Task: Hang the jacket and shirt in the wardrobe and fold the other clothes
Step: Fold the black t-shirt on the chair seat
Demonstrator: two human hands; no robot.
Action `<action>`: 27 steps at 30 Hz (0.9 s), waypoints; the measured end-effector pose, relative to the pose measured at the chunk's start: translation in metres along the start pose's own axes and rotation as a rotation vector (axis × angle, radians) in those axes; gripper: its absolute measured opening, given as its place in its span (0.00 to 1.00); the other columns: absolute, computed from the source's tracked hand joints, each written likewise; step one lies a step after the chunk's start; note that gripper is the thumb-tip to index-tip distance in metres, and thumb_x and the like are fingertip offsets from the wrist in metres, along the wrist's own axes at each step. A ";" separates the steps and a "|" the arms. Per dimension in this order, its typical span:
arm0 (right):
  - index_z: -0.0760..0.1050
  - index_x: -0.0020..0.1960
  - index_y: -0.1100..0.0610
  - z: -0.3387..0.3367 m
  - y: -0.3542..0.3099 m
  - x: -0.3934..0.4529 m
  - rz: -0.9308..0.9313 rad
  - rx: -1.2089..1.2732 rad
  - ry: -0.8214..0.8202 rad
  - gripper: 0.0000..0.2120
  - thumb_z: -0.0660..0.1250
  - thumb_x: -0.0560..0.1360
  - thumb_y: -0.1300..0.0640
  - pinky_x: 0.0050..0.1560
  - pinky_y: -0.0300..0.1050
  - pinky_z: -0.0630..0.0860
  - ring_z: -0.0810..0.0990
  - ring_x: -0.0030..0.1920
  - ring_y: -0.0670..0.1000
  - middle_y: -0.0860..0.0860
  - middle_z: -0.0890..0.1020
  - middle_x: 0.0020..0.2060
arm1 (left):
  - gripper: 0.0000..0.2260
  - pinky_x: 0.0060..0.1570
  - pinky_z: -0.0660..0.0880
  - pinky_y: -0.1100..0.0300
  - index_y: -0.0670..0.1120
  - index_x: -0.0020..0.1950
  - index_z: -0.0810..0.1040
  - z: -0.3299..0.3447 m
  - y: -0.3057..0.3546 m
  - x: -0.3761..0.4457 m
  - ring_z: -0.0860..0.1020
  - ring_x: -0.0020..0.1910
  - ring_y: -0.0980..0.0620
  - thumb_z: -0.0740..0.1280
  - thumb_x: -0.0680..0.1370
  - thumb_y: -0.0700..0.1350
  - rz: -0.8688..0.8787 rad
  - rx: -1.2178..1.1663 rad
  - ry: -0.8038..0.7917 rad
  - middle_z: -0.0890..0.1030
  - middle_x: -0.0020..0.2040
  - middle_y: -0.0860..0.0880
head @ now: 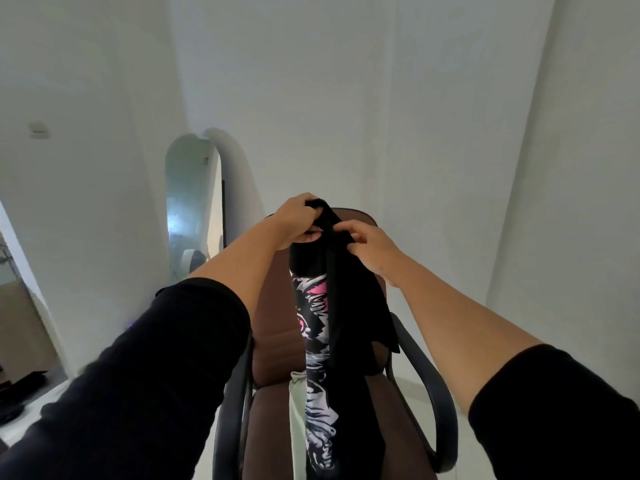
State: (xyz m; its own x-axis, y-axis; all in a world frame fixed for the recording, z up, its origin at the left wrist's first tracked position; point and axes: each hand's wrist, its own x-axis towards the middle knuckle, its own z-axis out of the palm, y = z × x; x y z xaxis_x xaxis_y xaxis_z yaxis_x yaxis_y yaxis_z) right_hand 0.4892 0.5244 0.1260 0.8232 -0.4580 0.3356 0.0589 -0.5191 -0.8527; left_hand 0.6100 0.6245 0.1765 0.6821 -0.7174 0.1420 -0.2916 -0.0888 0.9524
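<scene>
Both hands, left [298, 220] and right [369, 242], pinch the shirt [318, 306] top above the chair [273, 327]; they should find both shoulders and spread it flat before folding.

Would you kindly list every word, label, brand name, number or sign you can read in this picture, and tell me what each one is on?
None: no text can be read in this view.
Black garment, gripped by the left hand and right hand: its pink and white print looks like artwork; no letters can be made out.
Small plate on the left wall: too small and blurred to read.
</scene>
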 end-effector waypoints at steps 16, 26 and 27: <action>0.76 0.42 0.59 0.001 0.026 -0.006 0.209 -0.272 -0.402 0.14 0.72 0.70 0.47 0.56 0.48 0.74 0.79 0.47 0.52 0.50 0.79 0.40 | 0.08 0.49 0.79 0.57 0.48 0.57 0.74 -0.008 -0.004 0.004 0.76 0.50 0.48 0.60 0.80 0.40 0.186 0.159 0.290 0.75 0.53 0.47; 0.64 0.28 0.57 -0.018 0.038 -0.014 0.145 -0.493 -0.147 0.25 0.69 0.70 0.39 0.33 0.40 0.67 0.70 0.28 0.49 0.50 0.69 0.26 | 0.14 0.50 0.71 0.62 0.49 0.61 0.74 -0.005 0.005 0.003 0.75 0.52 0.48 0.57 0.79 0.38 0.238 0.263 0.490 0.77 0.57 0.48; 0.62 0.27 0.56 -0.023 0.038 -0.014 0.130 -0.546 -0.110 0.27 0.70 0.70 0.40 0.30 0.39 0.64 0.68 0.26 0.49 0.50 0.67 0.25 | 0.15 0.50 0.69 0.63 0.48 0.62 0.74 -0.006 0.005 0.003 0.74 0.53 0.48 0.56 0.78 0.38 0.234 0.294 0.516 0.77 0.58 0.48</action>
State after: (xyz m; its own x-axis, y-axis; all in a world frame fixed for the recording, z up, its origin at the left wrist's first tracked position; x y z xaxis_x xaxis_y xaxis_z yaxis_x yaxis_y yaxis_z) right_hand 0.4674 0.4944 0.0981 0.8597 -0.4804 0.1733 -0.3232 -0.7746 -0.5436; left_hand 0.6146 0.6259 0.1838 0.7918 -0.3221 0.5190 -0.5940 -0.2082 0.7770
